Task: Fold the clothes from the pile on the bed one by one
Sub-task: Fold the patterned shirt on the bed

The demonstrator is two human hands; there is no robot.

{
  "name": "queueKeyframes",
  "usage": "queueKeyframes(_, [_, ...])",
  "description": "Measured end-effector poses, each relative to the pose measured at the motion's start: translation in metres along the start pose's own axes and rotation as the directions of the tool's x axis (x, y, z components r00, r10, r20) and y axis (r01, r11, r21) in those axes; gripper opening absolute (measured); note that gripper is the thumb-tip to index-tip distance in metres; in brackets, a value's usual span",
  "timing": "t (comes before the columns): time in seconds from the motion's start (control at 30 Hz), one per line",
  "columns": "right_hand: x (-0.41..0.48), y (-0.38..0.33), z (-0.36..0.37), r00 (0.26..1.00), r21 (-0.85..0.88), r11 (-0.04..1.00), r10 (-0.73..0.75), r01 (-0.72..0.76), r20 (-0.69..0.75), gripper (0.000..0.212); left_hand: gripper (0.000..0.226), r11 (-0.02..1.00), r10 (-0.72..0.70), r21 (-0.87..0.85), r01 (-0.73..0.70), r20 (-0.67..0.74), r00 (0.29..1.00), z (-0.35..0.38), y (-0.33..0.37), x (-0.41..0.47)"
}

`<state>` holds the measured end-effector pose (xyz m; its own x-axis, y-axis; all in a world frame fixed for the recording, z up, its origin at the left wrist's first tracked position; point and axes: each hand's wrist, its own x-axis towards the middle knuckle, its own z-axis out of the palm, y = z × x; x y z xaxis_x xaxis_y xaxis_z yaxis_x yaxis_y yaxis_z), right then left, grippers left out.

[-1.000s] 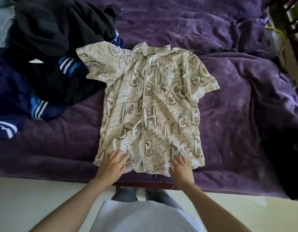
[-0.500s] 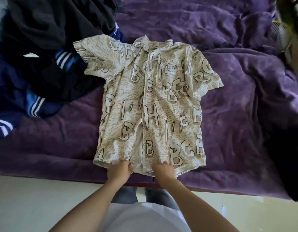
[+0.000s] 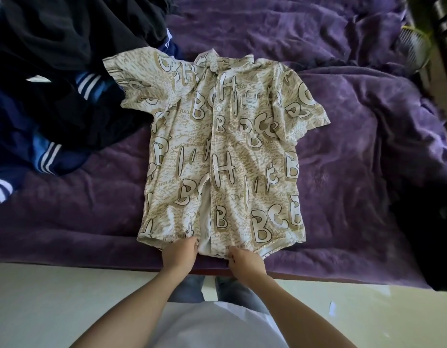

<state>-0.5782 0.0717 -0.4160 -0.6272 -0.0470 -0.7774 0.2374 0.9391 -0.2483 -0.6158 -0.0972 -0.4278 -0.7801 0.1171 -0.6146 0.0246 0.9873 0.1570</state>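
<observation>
Nearest me, both hands are working the bottom hem (image 3: 280,247) of the shirt (image 3: 225,151). L hand (image 3: 178,254) is pinching the hem where the L front panel ends, fingers curling onto the cloth. R hand (image 3: 246,261) is gripping the other panel's hem just across the gap, w/ fingertips tucking under, so I'm mostly seeing knuckles. Both are closing on fabric only, nothing else in them.

I'm reading this as squaring-up. The front is gaping at the bottom, pale inside showing btw the hands, so they're prob. sitting there to bring the two panels together before any fold goes in.

The shirt is lying face up and flat on the blanket (image 3: 355,172), hem toward me at the bed's near edge. That's likely for reach, since I'm standing right below the hem.

Moving up the shirt, buttons are running to the collar (image 3: 218,62) at its far end, both short sleeves spreading out. The L sleeve (image 3: 137,81) is overlapping the pile (image 3: 54,96), which is sitting just left of the shirt. The pile is dark and navy stuff w/ white stripes, still unfolded, so I'm judging the task as early.

Beyond the collar, rumpled blanket is carrying on. Far right of the collar a netted, yellow-rimmed thing (image 3: 413,46) is showing; can't tell what.
</observation>
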Motion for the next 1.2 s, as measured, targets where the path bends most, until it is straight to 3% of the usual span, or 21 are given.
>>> queueKeyframes(0.1, [0.004,-0.004,0.001,0.998,0.01,1.0,0.016,-0.015,-0.056,0.018,0.02,0.998,0.039,-0.036,-0.044,-0.144,0.989,-0.01,0.007,-0.006])
queueKeyframes(0.17, [0.006,-0.002,0.002,0.998,-0.046,0.999,-0.007,0.004,-0.06,0.021,0.007,0.97,0.204,-0.05,-0.239,-0.376,0.904,-0.017,0.013,-0.012])
queueKeyframes(0.23, [0.005,0.003,0.001,0.998,-0.114,0.993,-0.021,0.015,-0.057,0.021,0.023,0.908,0.361,-0.008,-0.419,-0.497,0.789,-0.019,0.02,-0.02])
queueKeyframes(0.3, [0.003,0.008,-0.001,0.998,-0.135,0.991,-0.015,0.007,-0.059,0.022,0.024,0.873,0.434,0.013,-0.487,-0.475,0.766,-0.015,0.026,-0.027])
queueKeyframes(0.37, [0.002,0.012,-0.003,0.998,-0.132,0.991,-0.004,-0.003,-0.055,0.024,0.022,0.886,0.449,0.034,-0.463,-0.32,0.834,-0.005,0.027,-0.029])
queueKeyframes(0.43, [0.001,0.012,-0.004,0.999,-0.139,0.99,-0.013,0.007,-0.04,0.025,0.039,0.923,0.384,0.007,-0.384,-0.054,0.922,0.004,0.022,-0.028])
queueKeyframes(0.5, [-0.001,0.01,-0.006,0.999,-0.133,0.99,-0.042,0.04,-0.011,0.028,0.052,0.935,0.351,-0.087,-0.345,0.061,0.934,0.013,0.011,-0.027])
queueKeyframes(0.57, [-0.002,0.011,-0.007,0.997,-0.039,0.996,-0.082,0.081,-0.005,0.033,0.054,0.928,0.343,-0.144,-0.343,-0.023,0.939,0.015,0.0,-0.03])
queueKeyframes(0.63, [-0.004,0.02,-0.012,0.986,0.08,0.994,-0.068,0.081,-0.15,0.035,0.055,0.942,0.269,-0.161,-0.295,-0.168,0.948,0.007,-0.015,-0.03])
queueKeyframes(0.67, [-0.005,0.028,-0.017,0.959,0.125,0.992,0.005,0.031,-0.283,0.034,0.054,0.954,0.199,-0.175,-0.244,-0.239,0.95,0.002,-0.023,-0.028])
queueKeyframes(0.73, [-0.006,0.053,-0.03,0.833,0.297,0.94,0.296,-0.167,-0.468,0.035,0.048,0.969,0.011,-0.226,-0.099,-0.362,0.932,-0.007,-0.042,-0.017])
queueKeyframes(0.8, [-0.005,0.087,-0.043,0.718,0.517,0.778,0.582,-0.357,-0.381,0.039,0.047,0.906,-0.261,-0.406,0.12,-0.311,0.914,-0.018,-0.062,-0.001])
queueKeyframes(0.9, [-0.002,0.132,-0.055,0.705,0.671,0.598,0.692,-0.438,-0.156,0.047,0.059,0.635,-0.496,-0.69,0.347,-0.019,0.868,-0.026,-0.084,0.021])
queueKeyframes(0.93, [-0.001,0.141,-0.058,0.734,0.733,0.554,0.67,-0.394,-0.112,0.051,0.061,0.569,-0.509,-0.73,0.379,0.05,0.86,-0.026,-0.089,0.026])
queueKeyframes(1.03, [0.003,0.15,-0.058,0.8,0.855,0.447,0.596,-0.261,-0.068,0.046,0.056,0.505,-0.523,-0.762,0.405,0.103,0.846,-0.025,-0.098,0.035])
queueKeyframes(1.13, [0.009,0.148,-0.055,0.823,0.85,0.447,0.568,-0.279,-0.029,0.028,0.039,0.387,-0.528,-0.838,0.385,0.141,0.837,-0.025,-0.1,0.037])
queueKeyframes(1.2, [0.008,0.145,-0.053,0.813,0.879,0.366,0.58,-0.306,0.042,0.017,0.033,0.368,-0.543,-0.853,0.37,0.126,0.83,-0.026,-0.101,0.034])
